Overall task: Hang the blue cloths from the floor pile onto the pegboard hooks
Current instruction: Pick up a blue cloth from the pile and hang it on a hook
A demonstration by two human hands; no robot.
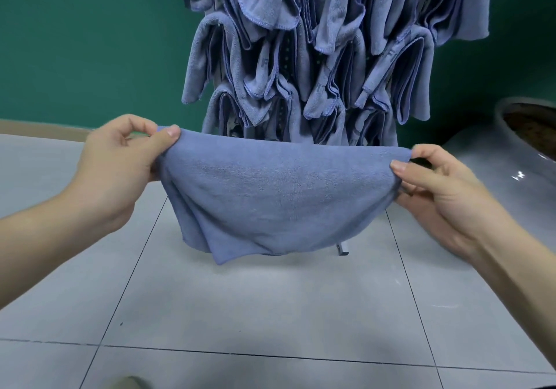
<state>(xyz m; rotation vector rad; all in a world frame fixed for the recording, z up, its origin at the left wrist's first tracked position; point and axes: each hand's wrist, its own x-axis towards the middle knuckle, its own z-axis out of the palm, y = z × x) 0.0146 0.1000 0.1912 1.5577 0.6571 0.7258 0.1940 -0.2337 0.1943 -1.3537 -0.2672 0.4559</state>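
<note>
Head view: the left hand point(117, 160) pinches one top corner of a blue cloth point(270, 196) between thumb and fingers, and the right hand point(445, 190) pinches the opposite corner. The cloth is stretched between them in the air above the tiled floor point(270, 313), its lower edge sagging. Behind it, many more cloths point(307, 57) hang bunched on the pegboard point(285, 57), against a green wall point(75, 42). A grey pot point(511, 160) stands at right.

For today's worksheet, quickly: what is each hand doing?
Left hand: pinches the soft blue terry cloth.
Right hand: pinches the same cloth's other end.
</note>
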